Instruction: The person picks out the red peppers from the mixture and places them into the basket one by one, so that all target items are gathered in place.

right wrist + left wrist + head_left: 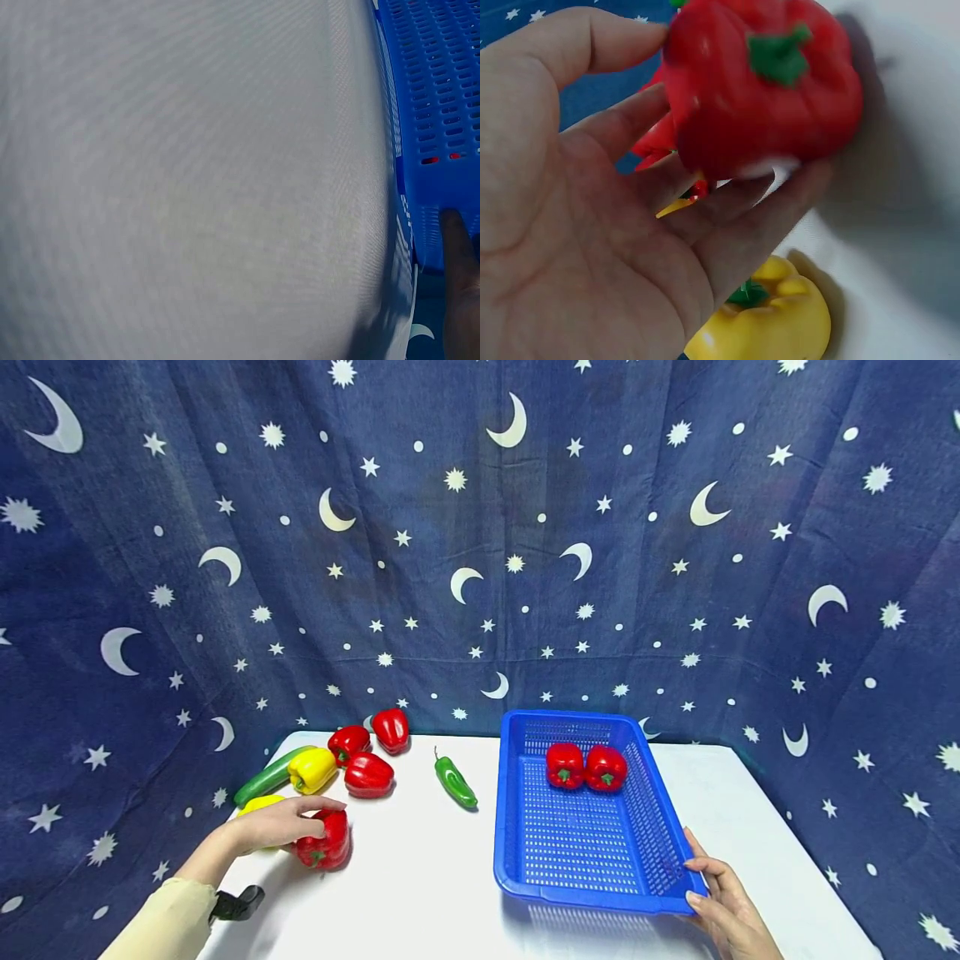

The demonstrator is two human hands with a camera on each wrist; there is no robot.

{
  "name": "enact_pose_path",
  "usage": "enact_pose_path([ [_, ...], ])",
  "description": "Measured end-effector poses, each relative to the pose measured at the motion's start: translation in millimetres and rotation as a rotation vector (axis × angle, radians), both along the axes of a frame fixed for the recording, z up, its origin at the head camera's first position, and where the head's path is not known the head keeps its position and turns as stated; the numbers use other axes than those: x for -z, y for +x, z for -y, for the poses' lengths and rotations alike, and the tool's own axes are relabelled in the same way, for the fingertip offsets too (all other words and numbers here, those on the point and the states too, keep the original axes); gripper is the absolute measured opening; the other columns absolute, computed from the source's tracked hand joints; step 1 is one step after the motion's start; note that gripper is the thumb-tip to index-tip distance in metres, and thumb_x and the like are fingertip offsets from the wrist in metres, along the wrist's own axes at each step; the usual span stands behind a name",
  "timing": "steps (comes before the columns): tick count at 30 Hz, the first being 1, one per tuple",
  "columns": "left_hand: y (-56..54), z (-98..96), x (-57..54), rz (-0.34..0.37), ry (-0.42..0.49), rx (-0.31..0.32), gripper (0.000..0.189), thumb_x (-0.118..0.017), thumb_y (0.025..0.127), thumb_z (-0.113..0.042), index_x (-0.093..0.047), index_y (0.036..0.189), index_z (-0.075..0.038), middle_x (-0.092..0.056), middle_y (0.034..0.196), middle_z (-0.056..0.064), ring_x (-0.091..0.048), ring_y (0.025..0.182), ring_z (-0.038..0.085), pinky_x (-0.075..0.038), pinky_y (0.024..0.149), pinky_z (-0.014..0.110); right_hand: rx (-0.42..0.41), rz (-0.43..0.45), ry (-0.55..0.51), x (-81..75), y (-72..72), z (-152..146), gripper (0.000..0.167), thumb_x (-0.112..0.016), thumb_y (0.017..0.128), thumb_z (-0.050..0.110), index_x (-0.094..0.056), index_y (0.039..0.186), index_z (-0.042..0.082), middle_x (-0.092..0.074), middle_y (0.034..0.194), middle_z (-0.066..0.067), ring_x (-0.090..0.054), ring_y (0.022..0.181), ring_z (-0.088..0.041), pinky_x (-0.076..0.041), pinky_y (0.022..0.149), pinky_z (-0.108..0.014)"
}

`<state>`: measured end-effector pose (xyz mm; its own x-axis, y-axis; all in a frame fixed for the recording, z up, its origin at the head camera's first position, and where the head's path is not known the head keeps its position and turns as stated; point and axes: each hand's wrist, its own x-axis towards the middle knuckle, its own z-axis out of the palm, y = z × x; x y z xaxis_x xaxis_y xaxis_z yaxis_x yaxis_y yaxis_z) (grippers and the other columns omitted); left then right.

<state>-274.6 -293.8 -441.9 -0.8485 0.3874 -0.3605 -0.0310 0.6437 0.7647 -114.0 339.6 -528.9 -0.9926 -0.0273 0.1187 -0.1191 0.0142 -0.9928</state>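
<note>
At the left front of the table, my left hand point(270, 825) holds a red bell pepper point(335, 842). The left wrist view shows the thumb and fingers around this pepper point(769, 82), its green stem facing the camera. My right hand point(733, 906) grips the near right corner of a blue plastic basket point(585, 900), thumb at the rim and fingers along the outer side. Inside the basket, two red bell peppers point(566, 766) sit side by side toward the back. In the right wrist view only a finger point(459, 262) shows against the basket wall point(435, 180).
Three more red bell peppers point(369, 775) lie at the back left. Near them are a yellow bell pepper point(312, 770), a second yellow one point(258, 803) partly behind my left hand, and a long green cucumber point(270, 775). A green chili pepper point(454, 782) lies left of the basket.
</note>
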Motion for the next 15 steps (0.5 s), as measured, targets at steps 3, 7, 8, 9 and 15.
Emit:
enact_pose_path([
  [3,1.5,-0.8,1.0,-0.004,0.014,-0.012,0.058,-0.070,0.095,-0.022,-0.052,0.145,0.000,-0.059,0.128,0.020,-0.064,0.103,0.029,-0.060,0.081,0.045,-0.002,-0.001,-0.002,-0.2,0.1,-0.1,0.037,-0.045,0.107,0.004,-0.031,0.142,0.003,-0.001,0.172,0.004,0.005,0.154,-0.040,-0.054,0.094,-0.055],
  [7,5.0,-4.0,2.6,-0.015,0.026,-0.036,0.059,-0.072,0.096,-0.029,-0.052,0.143,0.001,-0.055,0.135,0.023,-0.065,0.103,0.030,-0.061,0.080,0.047,0.007,-0.008,0.010,-0.3,-0.1,0.9,0.037,-0.045,0.107,0.004,-0.031,0.141,0.002,-0.001,0.172,0.002,0.006,0.152,-0.045,-0.044,0.095,-0.073],
  [8,5.6,-4.6,3.3,-0.021,0.024,-0.045,0.059,-0.072,0.096,-0.030,-0.052,0.143,0.000,-0.055,0.135,0.023,-0.065,0.102,0.029,-0.061,0.080,0.047,0.011,-0.008,0.015,-0.3,-0.2,1.0,0.037,-0.045,0.107,0.004,-0.031,0.140,0.002,-0.002,0.172,0.002,0.005,0.152,-0.046,-0.043,0.094,-0.075],
  [9,6.5,-5.0,4.2,-0.024,0.028,-0.052,0.058,-0.072,0.096,-0.030,-0.052,0.142,0.000,-0.055,0.135,0.023,-0.065,0.101,0.029,-0.061,0.079,0.047,0.011,-0.007,0.015,-0.2,-0.4,1.2,0.037,-0.045,0.107,0.004,-0.031,0.140,0.003,-0.002,0.172,0.002,0.005,0.152,-0.047,-0.042,0.094,-0.077],
  [15,9.6,-4.4,9.3,-0.020,0.049,-0.078,0.060,-0.071,0.096,-0.032,-0.050,0.143,-0.001,-0.054,0.135,0.023,-0.065,0.099,0.028,-0.061,0.079,0.046,-0.013,-0.010,-0.003,-0.5,-0.7,0.1,0.037,-0.044,0.107,0.004,-0.031,0.141,0.003,-0.002,0.172,0.004,0.005,0.154,-0.041,-0.056,0.093,-0.051],
])
